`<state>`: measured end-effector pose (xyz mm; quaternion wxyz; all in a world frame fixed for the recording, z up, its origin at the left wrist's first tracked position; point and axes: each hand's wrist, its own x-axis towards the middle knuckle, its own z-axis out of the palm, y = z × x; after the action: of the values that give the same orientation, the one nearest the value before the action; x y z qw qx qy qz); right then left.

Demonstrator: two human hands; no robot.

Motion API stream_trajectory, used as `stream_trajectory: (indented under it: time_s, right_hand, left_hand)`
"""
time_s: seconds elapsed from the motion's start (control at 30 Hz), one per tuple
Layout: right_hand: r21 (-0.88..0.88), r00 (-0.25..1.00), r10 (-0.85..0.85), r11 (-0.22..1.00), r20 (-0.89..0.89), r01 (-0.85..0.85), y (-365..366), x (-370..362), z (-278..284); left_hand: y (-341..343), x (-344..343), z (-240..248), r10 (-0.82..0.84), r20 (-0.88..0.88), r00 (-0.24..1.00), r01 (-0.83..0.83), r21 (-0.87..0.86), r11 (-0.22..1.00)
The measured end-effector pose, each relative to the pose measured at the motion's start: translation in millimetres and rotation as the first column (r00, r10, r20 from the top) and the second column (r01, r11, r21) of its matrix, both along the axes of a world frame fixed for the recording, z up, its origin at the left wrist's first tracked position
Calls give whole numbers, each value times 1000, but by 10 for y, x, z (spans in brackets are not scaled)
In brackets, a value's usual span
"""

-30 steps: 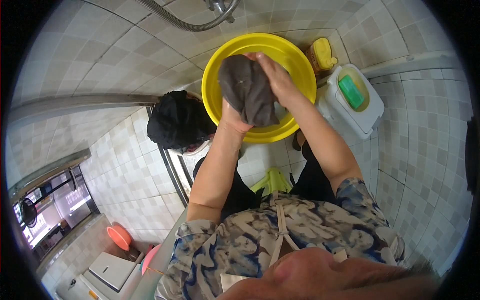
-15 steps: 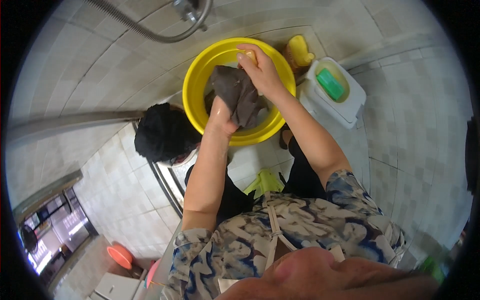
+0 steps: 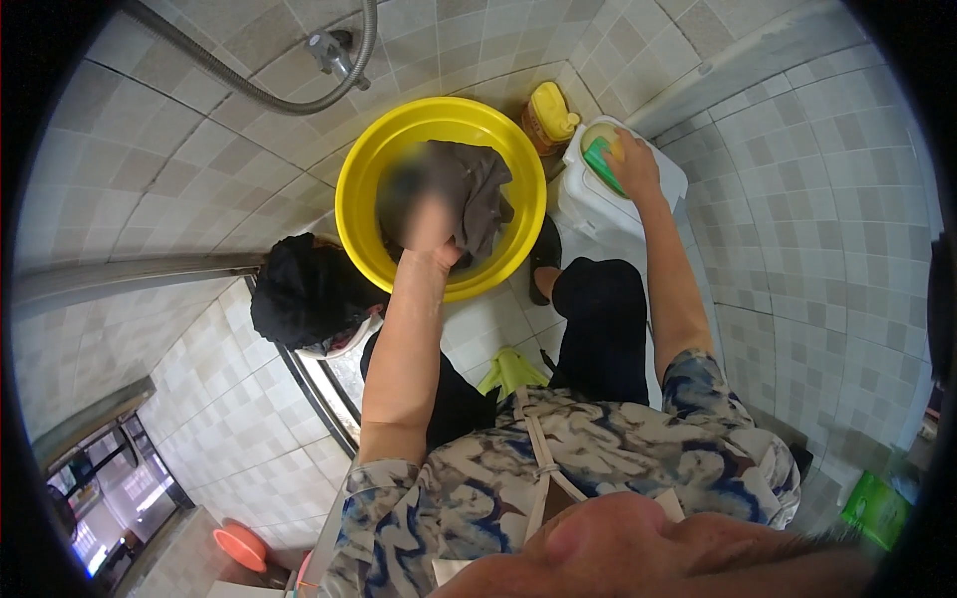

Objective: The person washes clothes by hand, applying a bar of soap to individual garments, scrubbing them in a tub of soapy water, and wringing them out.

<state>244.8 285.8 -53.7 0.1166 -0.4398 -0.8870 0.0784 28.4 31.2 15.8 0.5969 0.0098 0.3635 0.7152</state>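
A dark grey-brown cloth [image 3: 477,189] is bunched in a yellow basin [image 3: 528,214]. My left hand [image 3: 431,224] is at the cloth inside the basin, its thumb side against the fabric; a blurred patch hides most of the fingers. Off to the right, my right hand [image 3: 638,167] is over the top of a white box-shaped container [image 3: 598,211]. Its fingers are bent around a yellowish soap bar [image 3: 618,149], partly covered by them. Just beneath the fingertips, a green block [image 3: 600,161] lies in the recessed top of the container.
Behind the basin stands a yellow-capped bottle [image 3: 548,115] in the wall corner. A black heap of clothes [image 3: 304,289] fills a tub at left. Above hangs a metal shower hose [image 3: 269,100]. My knees flank a lime-green stool [image 3: 513,369]; an orange basin [image 3: 239,548] is lower left.
My right hand has left the basin with the soap bar and moved right to the white container. My left hand stays at the cloth, which now sits lower in the basin.
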Motion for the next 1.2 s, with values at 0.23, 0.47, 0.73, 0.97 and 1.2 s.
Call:
stream_trajectory:
  time_s: [0.23, 0.47, 0.73, 0.97, 1.2]
  right_hand:
    - [24, 920, 41, 999, -391, -35, -487, -284, 303]
    - [-659, 819, 18, 583, -574, -475, -1242, -1427, 433]
    - [-907, 875, -246, 186, -416, -379, -1350, -1655, 572]
    - [-772, 713, -492, -120, -500, -624, -1526, -1763, 271]
    - [-612, 478, -458, 205, -750, -764, -1404, -1781, 475]
  left_hand:
    - [-86, -80, -55, 2, -86, 996, -12, -120, 993]
    - [-134, -132, 3, 30, -16, 999, -31, -99, 995]
    - [-295, -356, 16, 16, 44, 999, -14, -36, 999]
    - [-294, -463, 57, 167, 198, 966, -201, 166, 965]
    - [-247, -448, -48, 251, 57, 966, -243, -118, 963]
